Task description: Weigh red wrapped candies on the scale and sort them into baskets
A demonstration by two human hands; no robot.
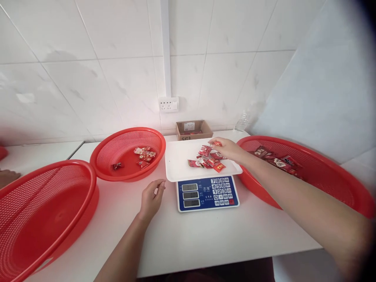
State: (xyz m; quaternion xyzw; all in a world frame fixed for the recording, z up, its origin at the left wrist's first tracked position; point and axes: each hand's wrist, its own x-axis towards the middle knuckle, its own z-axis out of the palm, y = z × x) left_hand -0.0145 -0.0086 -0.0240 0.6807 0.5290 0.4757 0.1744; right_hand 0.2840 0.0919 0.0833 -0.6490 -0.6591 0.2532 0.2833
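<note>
My right hand [226, 148] is above the back right part of the white weighing tray [176, 156], its fingers closed on a small red snack packet [216, 143]. Below it, a loose pile of red and pink snack packets [210, 161] lies on the tray. The tray tops a digital scale [208, 194] with a blue keypad panel and three small displays. My left hand [152, 199] hovers by the tray's front left corner, fingers curled in, with nothing visible in them.
On the right, a red basket [329, 184] contains dark red packets. At the left, one red basket [100, 156] has several packets and another [49, 215] stands nearer. Behind the tray are a cardboard box [183, 137] and a clear bottle [242, 122]. Another person's hand [8, 177] shows far left.
</note>
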